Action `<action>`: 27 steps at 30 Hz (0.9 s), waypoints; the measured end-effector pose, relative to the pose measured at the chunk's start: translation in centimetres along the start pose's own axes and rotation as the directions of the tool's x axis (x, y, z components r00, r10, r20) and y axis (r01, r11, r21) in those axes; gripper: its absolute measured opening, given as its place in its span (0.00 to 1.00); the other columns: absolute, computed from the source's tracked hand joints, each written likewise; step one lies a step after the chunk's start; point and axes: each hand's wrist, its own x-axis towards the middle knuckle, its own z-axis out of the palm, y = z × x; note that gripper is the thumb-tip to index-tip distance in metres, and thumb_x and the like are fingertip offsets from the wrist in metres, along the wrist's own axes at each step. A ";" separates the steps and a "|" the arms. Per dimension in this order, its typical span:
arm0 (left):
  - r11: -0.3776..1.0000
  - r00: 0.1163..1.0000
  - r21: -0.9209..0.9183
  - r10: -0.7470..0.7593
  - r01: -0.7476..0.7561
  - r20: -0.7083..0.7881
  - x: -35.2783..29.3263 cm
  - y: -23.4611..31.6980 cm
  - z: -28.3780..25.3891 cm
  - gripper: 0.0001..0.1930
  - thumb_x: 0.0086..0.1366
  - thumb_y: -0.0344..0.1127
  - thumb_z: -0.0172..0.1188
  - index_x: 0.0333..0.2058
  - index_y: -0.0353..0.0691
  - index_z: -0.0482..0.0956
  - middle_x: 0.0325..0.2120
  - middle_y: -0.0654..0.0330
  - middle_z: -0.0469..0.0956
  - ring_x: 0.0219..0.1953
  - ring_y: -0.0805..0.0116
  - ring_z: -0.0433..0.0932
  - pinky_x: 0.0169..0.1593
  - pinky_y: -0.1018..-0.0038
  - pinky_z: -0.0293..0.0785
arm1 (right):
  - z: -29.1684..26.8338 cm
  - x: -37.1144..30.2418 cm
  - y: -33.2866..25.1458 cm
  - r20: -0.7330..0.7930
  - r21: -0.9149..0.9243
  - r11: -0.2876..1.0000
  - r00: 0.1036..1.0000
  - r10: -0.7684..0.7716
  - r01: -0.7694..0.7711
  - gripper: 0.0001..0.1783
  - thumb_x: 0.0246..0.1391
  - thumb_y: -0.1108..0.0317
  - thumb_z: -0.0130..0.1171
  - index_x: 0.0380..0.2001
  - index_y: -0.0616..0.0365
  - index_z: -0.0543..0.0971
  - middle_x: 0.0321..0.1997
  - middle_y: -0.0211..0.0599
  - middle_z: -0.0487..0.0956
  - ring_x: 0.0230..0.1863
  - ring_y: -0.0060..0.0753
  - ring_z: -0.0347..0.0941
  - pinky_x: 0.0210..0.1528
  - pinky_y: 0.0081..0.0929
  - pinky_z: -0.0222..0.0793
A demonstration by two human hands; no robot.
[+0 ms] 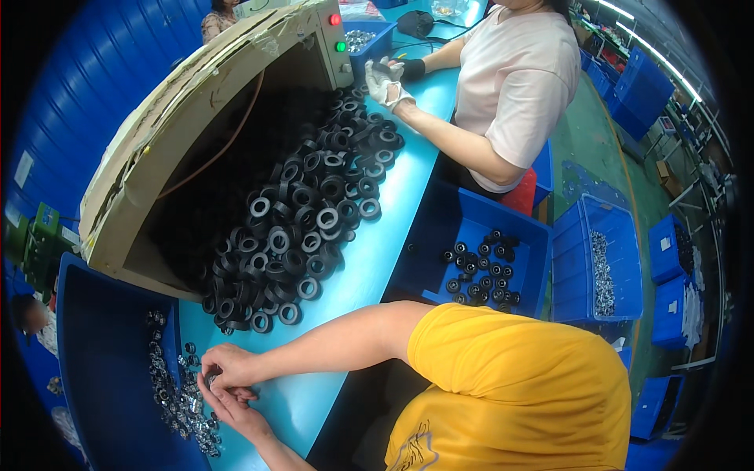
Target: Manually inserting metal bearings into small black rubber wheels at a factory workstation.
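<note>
Close together at the table's near left edge, my two hands meet around a small black rubber ring (pixel 212 377). My right hand (pixel 228 363) closes over it from above, fingers curled. Below, my left hand (pixel 238 410) cups the ring between thumb and fingers. Whether a metal part sits inside the ring is hidden by my fingers. Beside my hands, shiny metal bearing-like parts (pixel 184 404) lie spilled along the table edge and in a blue bin (pixel 102 353). A large heap of black rubber rings (pixel 306 200) spreads over the table just beyond.
A box-shaped machine (pixel 126 188) with a dark opening stands behind the heap. A blue bin (pixel 510 228) at right holds several black wheels (pixel 483 271). Across the light-blue table (pixel 377 263), a co-worker's gloved hand (pixel 385 85) is near the heap. Another blue bin (pixel 597 259) holds metal parts.
</note>
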 end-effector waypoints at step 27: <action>0.978 0.987 -0.135 -0.153 0.157 0.041 0.6 0.5 -0.9 0.37 0.82 0.60 0.41 0.74 0.34 0.59 0.55 0.51 0.75 0.39 0.71 0.77 0.32 0.79 0.69 | -0.7 0.2 -0.8 0.159 -0.003 1.000 0.987 -0.011 0.012 0.18 0.49 0.60 0.74 0.36 0.61 0.82 0.40 0.43 0.80 0.42 0.44 0.81 0.43 0.39 0.76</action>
